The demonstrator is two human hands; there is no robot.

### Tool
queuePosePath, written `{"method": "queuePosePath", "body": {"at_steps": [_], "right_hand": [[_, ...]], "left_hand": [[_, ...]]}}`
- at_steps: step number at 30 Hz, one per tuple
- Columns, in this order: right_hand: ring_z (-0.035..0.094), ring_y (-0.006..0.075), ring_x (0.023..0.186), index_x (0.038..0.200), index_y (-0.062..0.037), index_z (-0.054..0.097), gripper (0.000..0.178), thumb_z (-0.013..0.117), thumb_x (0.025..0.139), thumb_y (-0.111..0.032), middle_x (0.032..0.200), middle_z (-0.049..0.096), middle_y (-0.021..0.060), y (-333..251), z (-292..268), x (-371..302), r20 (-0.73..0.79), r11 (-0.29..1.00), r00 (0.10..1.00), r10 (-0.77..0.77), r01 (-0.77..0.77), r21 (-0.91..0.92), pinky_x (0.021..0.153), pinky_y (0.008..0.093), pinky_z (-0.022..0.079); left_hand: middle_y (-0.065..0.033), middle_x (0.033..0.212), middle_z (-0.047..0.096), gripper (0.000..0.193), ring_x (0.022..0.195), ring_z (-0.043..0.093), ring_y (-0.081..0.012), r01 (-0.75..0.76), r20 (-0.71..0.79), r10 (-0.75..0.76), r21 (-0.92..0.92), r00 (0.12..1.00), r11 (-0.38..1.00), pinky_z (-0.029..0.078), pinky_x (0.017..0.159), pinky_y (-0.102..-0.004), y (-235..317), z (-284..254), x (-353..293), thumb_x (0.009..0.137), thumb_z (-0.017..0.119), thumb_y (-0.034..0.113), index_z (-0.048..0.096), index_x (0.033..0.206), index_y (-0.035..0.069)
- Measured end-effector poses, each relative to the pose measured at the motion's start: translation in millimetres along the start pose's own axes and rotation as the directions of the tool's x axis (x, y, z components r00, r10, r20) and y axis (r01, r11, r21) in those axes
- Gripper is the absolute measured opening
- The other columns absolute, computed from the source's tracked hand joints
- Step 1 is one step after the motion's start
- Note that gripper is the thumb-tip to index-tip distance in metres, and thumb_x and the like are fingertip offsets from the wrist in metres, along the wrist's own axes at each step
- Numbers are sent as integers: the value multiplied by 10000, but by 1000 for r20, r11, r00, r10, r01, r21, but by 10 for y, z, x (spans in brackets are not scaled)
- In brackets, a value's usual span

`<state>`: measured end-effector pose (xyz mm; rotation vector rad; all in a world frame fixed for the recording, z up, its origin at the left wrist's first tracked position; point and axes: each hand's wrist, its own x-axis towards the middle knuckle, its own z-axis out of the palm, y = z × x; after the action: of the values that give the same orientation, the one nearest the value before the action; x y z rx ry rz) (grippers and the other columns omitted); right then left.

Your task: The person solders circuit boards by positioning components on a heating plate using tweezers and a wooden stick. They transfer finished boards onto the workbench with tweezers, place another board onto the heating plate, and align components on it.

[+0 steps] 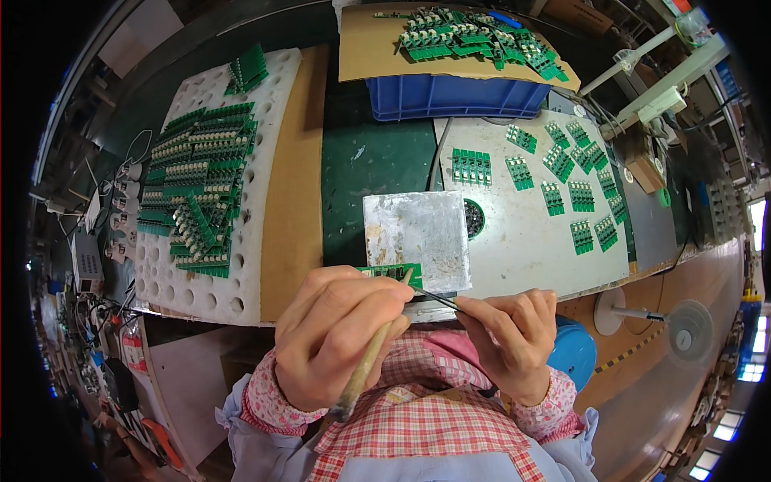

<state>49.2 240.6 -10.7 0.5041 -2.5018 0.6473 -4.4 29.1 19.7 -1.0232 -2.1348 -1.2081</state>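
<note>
My left hand [341, 337] is closed around a slim wooden stick [371, 359], thicker and dark at its lower end. The stick's pale upper tip is at a small green circuit board [411, 275] with dark parts on it. My left fingers cover part of the board, so I cannot tell whether they grip it too. It lies at the near edge of a worn metal block [418, 237]. In my right hand [514, 337], thin dark tweezers [438, 298] are pinched, their point at the board's near edge.
White foam [281, 68] at the left bears rows of circuit boards [197, 177]. Smaller boards [560, 163] lie spread over a pale sheet [514, 249] at the right. A blue crate [458, 98] stands behind, under cardboard heaped with boards [474, 40]. A round dish [474, 218] adjoins the block.
</note>
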Motion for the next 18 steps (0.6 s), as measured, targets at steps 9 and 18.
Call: {"method": "queuePosePath", "body": {"at_steps": [9, 18], "right_hand": [[467, 140, 648, 1026, -116, 695, 343, 792, 699, -79, 785, 570, -27, -19, 5, -2, 24, 1000, 1000, 13, -13, -4, 620, 309, 307], [465, 156, 643, 1036, -101, 690, 353, 786, 700, -51, 758, 552, -8, -29, 2, -3, 42, 999, 999, 20, -22, 35, 582, 315, 316]], "left_hand": [[-160, 848, 669, 120, 733, 632, -263, 1, -3, -1, -2, 1000, 1000, 508, 676, -362, -5, 3, -11, 918, 529, 4, 550, 1034, -21], [-160, 853, 669, 129, 738, 631, -263, 3, 4, -3, -4, 1000, 1000, 507, 680, -362, -3, -2, -15, 919, 528, 5, 545, 1045, -17]]}}
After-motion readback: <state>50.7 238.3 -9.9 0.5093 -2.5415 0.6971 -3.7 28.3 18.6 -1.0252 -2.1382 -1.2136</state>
